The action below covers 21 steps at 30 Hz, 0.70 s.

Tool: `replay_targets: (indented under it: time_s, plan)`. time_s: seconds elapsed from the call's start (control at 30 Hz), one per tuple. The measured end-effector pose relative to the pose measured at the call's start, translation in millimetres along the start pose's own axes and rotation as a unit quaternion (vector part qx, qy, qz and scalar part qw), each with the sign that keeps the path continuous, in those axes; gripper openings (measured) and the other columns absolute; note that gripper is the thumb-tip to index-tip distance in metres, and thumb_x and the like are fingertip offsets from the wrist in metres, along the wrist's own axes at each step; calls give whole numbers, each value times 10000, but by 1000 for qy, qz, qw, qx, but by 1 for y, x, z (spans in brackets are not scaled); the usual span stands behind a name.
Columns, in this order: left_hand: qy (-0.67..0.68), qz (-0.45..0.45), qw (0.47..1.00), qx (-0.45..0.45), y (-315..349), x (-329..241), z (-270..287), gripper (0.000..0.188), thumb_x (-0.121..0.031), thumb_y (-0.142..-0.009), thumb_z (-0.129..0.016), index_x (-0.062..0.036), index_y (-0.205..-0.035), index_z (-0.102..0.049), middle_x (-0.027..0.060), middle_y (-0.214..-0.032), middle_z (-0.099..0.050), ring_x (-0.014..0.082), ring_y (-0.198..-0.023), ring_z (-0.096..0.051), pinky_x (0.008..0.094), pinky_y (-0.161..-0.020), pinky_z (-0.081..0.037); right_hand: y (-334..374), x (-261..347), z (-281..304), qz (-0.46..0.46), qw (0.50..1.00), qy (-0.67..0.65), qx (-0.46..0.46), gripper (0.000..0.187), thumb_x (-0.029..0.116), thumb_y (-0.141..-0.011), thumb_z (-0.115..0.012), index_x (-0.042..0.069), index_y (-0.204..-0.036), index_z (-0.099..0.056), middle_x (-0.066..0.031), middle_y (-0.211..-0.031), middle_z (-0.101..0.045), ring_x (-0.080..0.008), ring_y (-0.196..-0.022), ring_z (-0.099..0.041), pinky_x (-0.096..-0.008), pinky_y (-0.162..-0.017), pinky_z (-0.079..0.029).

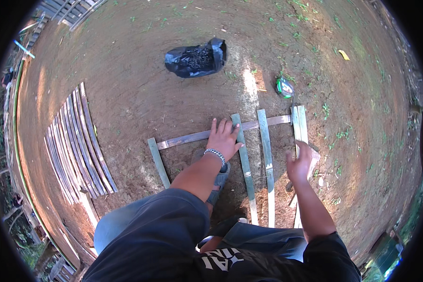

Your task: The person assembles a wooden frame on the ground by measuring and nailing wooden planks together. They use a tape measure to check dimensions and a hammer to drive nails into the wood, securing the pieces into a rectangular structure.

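My left hand [223, 140], with a chain bracelet at its wrist, lies with fingers spread on the brown cross slat [185, 139], its thumb side against a green bamboo slat [245, 162]. A second green slat [266, 150] runs beside that one, also over the cross slat. At the left end of the cross slat lies a shorter-looking green slat [158, 162], partly hidden by my leg. My right hand [300, 162] is open, fingers apart, over the pale slats [300, 123] at the right end; whether it touches them I cannot tell. A green and black tape measure [285, 88] sits just beyond them.
A black plastic bag [195, 60], open and holding small dark pieces, lies farther off on the dirt. To the left, several brown slats [77, 141] are laid side by side. My sandalled foot [219, 183] is beneath my left forearm. A wooden slatted structure [73, 11] stands far left.
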<state>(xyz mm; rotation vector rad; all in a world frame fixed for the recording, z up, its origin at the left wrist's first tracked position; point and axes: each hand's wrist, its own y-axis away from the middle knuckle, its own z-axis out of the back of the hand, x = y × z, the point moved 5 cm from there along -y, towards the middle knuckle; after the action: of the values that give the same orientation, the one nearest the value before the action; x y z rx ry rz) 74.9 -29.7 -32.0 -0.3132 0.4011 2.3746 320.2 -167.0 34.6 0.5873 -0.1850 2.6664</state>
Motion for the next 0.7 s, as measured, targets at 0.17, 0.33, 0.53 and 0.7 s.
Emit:
replay_targets:
  time_s: [0.17, 0.33, 0.53, 0.7]
  plan:
    - [12, 25, 1000, 6, 3, 4, 4, 688, -508, -890, -693, -107, -1438, -583, 130, -1206, -546, 320, -1239, -461, 540, -1137, -282, -106, 194, -12, 229, 956, -171, -61, 228, 94, -853, -763, 72, -1076, -720, -139, -1077, -707, -352, -1035, -662, -454, -931, -522]
    - [19, 47, 999, -6, 6, 4, -1, 672, -511, -895, -684, -171, -1463, -569, 100, -1164, -558, 287, -1169, -470, 507, -1063, -319, -208, 301, -56, 370, 916, -153, -14, 184, 57, -882, -686, 30, -1060, -721, -139, -1072, -721, -351, -1018, -687, -434, -895, -547]
    - [40, 74, 996, -10, 12, 10, -6, 669, -509, -886, -691, -212, -1472, -565, 76, -1139, -569, 277, -1169, -468, 500, -1063, -320, -263, 320, -157, 314, 849, 267, 330, 279, 109, -881, -645, 104, -1142, -746, -146, -1243, -703, -335, -1119, -685, -382, -929, -554]
    - [68, 69, 995, -19, 6, 5, -12, 664, -492, -874, -711, -228, -1467, -569, 70, -1150, -567, 280, -1197, -457, 514, -1069, -319, -303, 244, -241, 283, 943, 70, 162, 379, 367, -956, -569, 163, -1235, -724, -142, -1313, -680, -340, -1211, -645, -397, -1024, -510]
